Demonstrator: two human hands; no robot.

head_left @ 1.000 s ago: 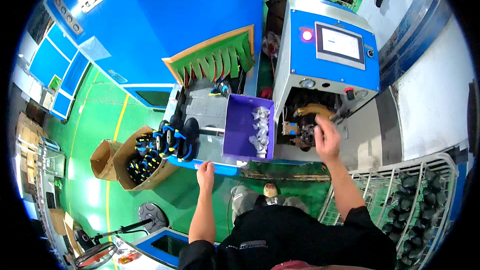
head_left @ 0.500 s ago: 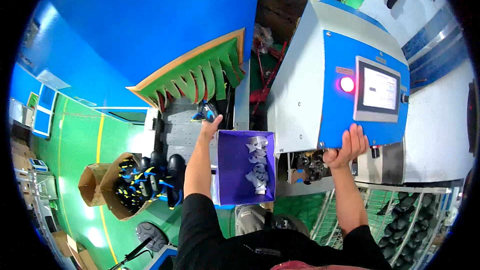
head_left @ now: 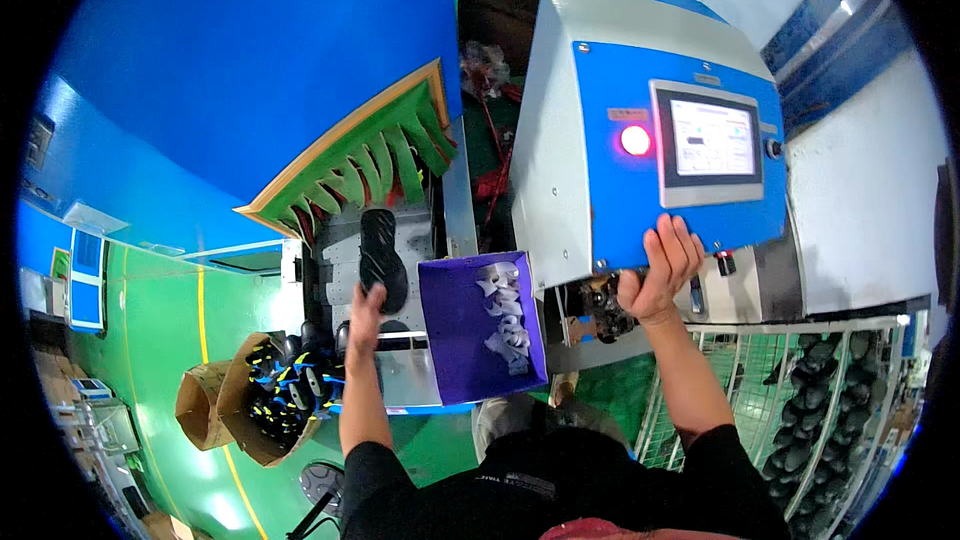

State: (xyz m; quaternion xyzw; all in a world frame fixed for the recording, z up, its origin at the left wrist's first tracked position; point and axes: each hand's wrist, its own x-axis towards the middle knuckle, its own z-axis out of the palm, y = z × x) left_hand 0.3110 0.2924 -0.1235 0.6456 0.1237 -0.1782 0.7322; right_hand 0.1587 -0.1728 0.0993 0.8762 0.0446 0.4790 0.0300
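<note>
My left hand (head_left: 366,318) is closed around the lower end of a black shoe sole (head_left: 380,255), its grooved pattern facing up, over the grey conveyor bed (head_left: 338,275). Some of its fingers are hidden by the sole. Beyond the sole hang green curtain strips (head_left: 345,180) across a wood-edged opening. My right hand (head_left: 662,270) rests against the lower edge of a blue control panel (head_left: 610,210), fingers stretched over its face and thumb apart, with nothing in it. A screen (head_left: 715,140) and a lit red button (head_left: 635,140) are above that hand.
Between my arms stands a purple box (head_left: 455,330) with crumpled white pieces (head_left: 508,325) inside. To the left, a cardboard box (head_left: 235,410) holds black shoes with blue and yellow parts (head_left: 300,385). A wire rack (head_left: 745,370) of dark shoe pieces is at the right.
My left hand has drawn back from the curtain toward me. The item there showed blue parts before; now a black sole faces up. My right hand stays at the panel's edge.
</note>
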